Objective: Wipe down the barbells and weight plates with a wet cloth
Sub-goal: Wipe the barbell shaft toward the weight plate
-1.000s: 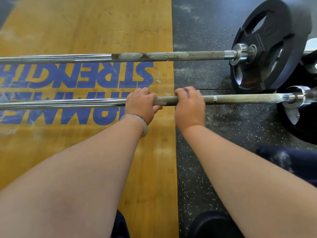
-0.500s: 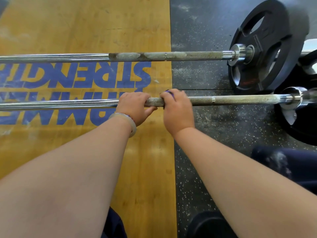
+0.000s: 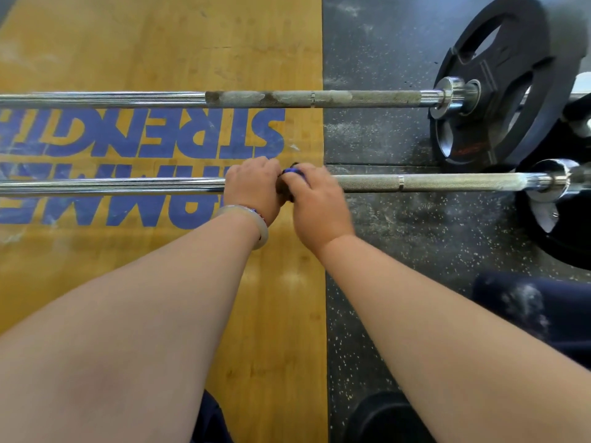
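Your left hand (image 3: 252, 183) grips the near barbell (image 3: 447, 182) on the floor, and your right hand (image 3: 315, 199) beside it clamps a blue cloth (image 3: 294, 172) round the same shaft. Its right knurling looks mostly clean — but the far barbell (image 3: 271, 99) is chalk-caked, and the weight plate (image 3: 499, 75) seems unwiped.

yellow wooden platform (image 3: 160, 43), speckled black rubber floor (image 3: 399, 235)

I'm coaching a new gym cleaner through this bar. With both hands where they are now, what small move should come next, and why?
Probably slide the right hand with its blue cloth rightward along the near barbell toward the collar, while the left hand steadies the bar. The stretch right of the hands looks dull and chalky; left of them it shines.
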The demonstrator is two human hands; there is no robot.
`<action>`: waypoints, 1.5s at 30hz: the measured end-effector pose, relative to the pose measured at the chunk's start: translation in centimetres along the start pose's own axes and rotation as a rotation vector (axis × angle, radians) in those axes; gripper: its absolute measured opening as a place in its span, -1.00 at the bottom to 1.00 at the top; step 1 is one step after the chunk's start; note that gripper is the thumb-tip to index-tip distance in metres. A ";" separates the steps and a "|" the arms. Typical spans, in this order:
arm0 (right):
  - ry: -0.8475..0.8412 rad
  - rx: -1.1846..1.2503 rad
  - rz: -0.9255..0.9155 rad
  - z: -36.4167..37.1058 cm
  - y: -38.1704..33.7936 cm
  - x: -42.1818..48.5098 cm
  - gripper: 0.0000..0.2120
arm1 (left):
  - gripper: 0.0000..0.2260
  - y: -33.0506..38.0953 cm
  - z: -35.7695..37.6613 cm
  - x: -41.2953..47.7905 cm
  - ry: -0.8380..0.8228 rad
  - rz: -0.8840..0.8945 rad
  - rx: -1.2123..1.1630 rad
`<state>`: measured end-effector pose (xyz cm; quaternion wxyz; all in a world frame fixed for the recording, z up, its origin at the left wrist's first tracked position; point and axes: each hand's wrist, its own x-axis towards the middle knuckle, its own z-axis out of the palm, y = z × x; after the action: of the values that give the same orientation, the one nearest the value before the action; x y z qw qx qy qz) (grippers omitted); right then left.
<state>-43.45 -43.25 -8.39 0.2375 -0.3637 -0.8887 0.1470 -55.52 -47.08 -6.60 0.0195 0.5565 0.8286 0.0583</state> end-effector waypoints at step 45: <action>0.143 -0.086 0.292 -1.1 2.2 0.3 -0.71 | -0.63 -1.5 0.1 -0.1 -0.037 0.181 -0.051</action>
<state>-41.83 -41.40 -8.30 0.2605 -0.5082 -0.8127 0.1157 -56.82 -47.76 -6.89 0.0436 0.6292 0.7728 0.0709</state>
